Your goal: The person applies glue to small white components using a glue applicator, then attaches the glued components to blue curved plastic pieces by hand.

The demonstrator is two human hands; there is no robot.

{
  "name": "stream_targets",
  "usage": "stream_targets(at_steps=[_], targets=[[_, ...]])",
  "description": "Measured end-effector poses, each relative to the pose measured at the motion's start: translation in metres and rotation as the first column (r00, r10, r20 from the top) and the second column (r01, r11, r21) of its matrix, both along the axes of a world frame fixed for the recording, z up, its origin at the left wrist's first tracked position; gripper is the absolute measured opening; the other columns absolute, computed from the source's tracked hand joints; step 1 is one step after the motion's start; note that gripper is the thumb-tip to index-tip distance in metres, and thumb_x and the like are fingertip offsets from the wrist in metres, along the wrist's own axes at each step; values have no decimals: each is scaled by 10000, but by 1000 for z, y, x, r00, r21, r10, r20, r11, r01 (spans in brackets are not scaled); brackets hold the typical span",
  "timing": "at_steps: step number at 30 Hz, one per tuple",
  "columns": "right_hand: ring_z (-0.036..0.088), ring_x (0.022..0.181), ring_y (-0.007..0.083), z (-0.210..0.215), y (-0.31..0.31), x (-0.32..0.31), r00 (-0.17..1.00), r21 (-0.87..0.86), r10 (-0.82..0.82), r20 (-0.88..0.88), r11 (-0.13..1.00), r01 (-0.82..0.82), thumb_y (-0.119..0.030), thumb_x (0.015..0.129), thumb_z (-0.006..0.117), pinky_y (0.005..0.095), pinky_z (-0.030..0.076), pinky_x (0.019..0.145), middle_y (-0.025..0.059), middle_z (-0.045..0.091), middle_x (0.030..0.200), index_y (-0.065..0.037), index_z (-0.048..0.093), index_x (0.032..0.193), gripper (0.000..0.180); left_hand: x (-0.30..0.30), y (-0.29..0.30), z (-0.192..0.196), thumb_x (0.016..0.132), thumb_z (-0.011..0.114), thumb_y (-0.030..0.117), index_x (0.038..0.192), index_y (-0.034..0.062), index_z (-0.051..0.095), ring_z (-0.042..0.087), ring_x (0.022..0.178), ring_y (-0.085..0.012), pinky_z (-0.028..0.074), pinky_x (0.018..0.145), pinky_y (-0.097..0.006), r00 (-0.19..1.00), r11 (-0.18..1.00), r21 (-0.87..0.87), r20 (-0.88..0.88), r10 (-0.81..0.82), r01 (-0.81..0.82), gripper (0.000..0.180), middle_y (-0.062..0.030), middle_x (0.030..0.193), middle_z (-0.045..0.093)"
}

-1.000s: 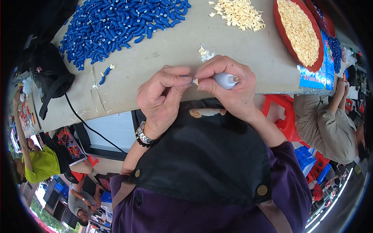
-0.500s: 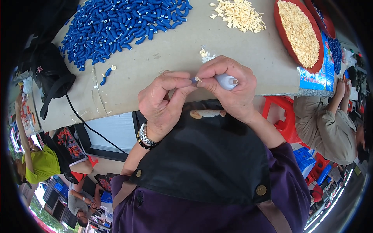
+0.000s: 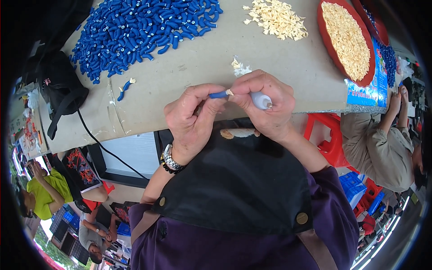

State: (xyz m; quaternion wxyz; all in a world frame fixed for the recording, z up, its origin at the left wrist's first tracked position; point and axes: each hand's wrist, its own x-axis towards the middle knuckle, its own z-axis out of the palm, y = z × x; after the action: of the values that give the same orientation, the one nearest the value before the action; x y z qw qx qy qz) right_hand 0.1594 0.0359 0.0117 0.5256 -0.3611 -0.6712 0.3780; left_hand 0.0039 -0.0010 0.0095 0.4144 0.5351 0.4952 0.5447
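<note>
Between thumb and forefinger, my left hand (image 3: 191, 117) pinches a short curved blue piece (image 3: 218, 95). At its right end sits a tiny cream piece (image 3: 229, 92), gripped by the fingertips of my right hand (image 3: 270, 101). A translucent white squeeze bottle (image 3: 260, 100) is tucked in the same right hand, its tip toward the lower right. To the left on the table lies one blue piece (image 3: 121, 95) with a cream piece (image 3: 132, 81) on its end. Just beyond my hands is a whitish smear (image 3: 243, 70) with a cream bit beside it.
A large heap of blue pieces (image 3: 139, 33) covers the table's far left. Farther right are a cream heap (image 3: 279, 20) and a red-brown tray (image 3: 322, 36) of cream pieces. A black bag (image 3: 58, 78) with a cord stands left. Red stools (image 3: 330, 139) and other people are around.
The blue piece now shows more plainly between my hands, its end meeting the cream piece. My left fingers have shifted slightly; the bottle has tilted a little in my right hand.
</note>
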Motion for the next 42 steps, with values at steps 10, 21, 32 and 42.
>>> stream_targets(at_steps=[10, 21, 32, 42], targets=[[608, 578, 217, -14, 0, -1, 998, 134, 2, 71, 991, -11, 8, 676, 748, 280, 476, 499, 80, 628, 696, -35, 614, 766, 167, 0, 3, -9, 830, 651, -2, 902, -11, 648, 616, 556, -106, 468, 502, -208, 983, 989, 146, -179, 47, -21, 73, -71, 727, 659], [623, 631, 215, -18, -3, -5, 993, 134, -25, 113, 991, 10, 22, 678, 721, 293, 490, 543, 67, 632, 723, -57, 605, 851, 223, 0, 2, -7, 811, 668, 5, 891, 12, 646, 562, 532, -142, 438, 497, -240, 934, 981, 185, -339, 116, -55, 83, -68, 674, 617], [634, 627, 177, -18, -3, -2, 988, 141, 20, 153, 989, -42, 101, 721, 686, 249, 490, 542, 92, 643, 744, 0, 622, 856, 179, 1, 5, -7, 821, 656, 25, 875, 16, 625, 544, 542, -172, 433, 507, -259, 926, 985, 168, -363, 105, -46, 64, -75, 687, 602], [592, 585, 189, -19, -2, -5, 985, 156, -34, 167, 988, 8, 48, 694, 654, 278, 461, 498, 17, 586, 654, -76, 559, 857, 225, 3, 9, -7, 806, 646, -1, 863, 18, 624, 557, 547, -194, 440, 509, -268, 905, 977, 210, -406, 123, -39, 63, -79, 696, 610]])
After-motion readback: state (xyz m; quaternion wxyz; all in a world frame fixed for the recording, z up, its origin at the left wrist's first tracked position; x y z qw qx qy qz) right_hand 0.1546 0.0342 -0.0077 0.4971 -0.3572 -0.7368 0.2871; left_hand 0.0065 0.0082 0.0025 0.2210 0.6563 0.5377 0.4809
